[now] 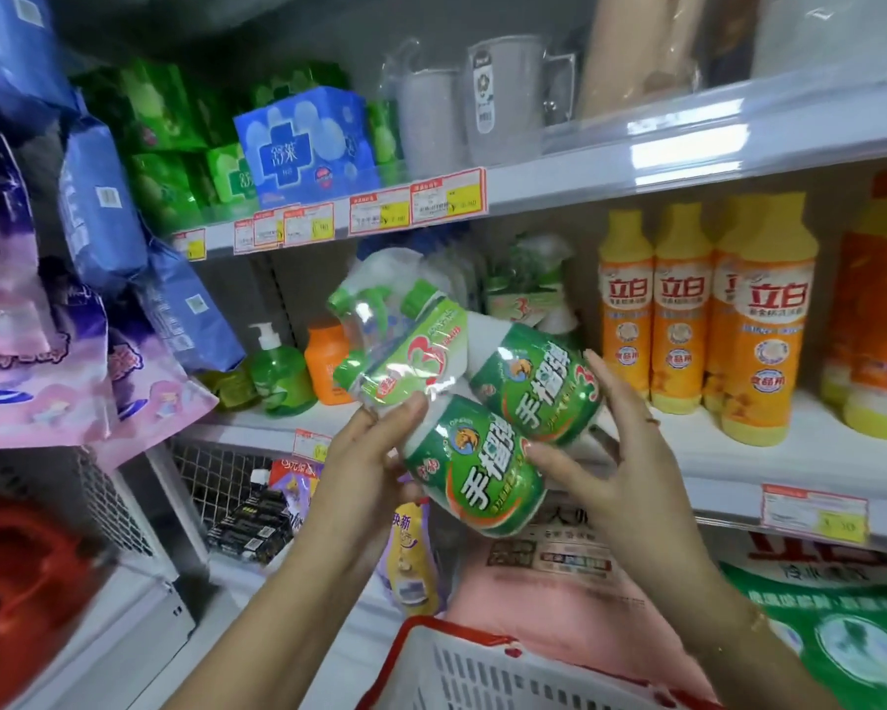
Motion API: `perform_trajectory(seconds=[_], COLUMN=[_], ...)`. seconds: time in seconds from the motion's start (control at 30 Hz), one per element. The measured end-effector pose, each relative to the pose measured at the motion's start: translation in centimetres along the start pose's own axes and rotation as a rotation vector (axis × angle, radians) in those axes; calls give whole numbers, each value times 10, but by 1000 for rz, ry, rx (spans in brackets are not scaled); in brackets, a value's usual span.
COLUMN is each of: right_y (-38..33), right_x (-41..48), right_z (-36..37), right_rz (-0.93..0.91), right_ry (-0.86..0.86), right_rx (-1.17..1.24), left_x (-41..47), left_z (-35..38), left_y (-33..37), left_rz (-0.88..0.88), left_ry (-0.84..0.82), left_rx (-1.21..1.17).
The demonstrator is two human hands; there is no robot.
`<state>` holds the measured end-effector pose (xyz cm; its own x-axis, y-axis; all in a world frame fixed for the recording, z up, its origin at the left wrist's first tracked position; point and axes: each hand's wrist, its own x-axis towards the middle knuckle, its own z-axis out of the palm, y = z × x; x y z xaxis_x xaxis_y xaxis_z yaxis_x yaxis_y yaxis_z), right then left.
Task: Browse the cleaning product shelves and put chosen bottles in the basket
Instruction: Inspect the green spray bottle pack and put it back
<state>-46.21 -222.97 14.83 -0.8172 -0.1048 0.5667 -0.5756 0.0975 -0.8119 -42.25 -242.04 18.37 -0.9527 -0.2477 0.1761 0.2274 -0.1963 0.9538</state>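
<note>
I hold a twin pack of green-labelled cleaner bottles (487, 448), wrapped in clear plastic with spray heads (380, 325), tilted in front of the middle shelf. My left hand (375, 453) grips the front bottle near its neck, thumb on top. My right hand (615, 453) cups the bottle bases, thumb on the front bottle and fingers up along the rear one. A white basket with a red rim (457, 663) sits below at the bottom of the view, under my right forearm.
Yellow-and-orange dish soap bottles (769, 340) line the middle shelf on the right. A green pump bottle (277, 376) and an orange bottle (328, 366) stand at the left. More wrapped spray bottles (528, 289) are behind. Hanging pad packs (98, 212) crowd the left side.
</note>
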Motion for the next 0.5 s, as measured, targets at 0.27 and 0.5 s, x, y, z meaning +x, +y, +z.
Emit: perform_trajectory(seconds=[0.27, 0.5], right_y=[32, 11], right_x=[-1, -1], right_z=[57, 55], right_rz=[-566, -617], right_ry=[169, 262], right_rx=[-495, -298], left_x=[4, -7], left_z=[-7, -16], left_y=[4, 25], left_rz=[-50, 112], left_ry=[73, -96], left_rx=[-16, 194])
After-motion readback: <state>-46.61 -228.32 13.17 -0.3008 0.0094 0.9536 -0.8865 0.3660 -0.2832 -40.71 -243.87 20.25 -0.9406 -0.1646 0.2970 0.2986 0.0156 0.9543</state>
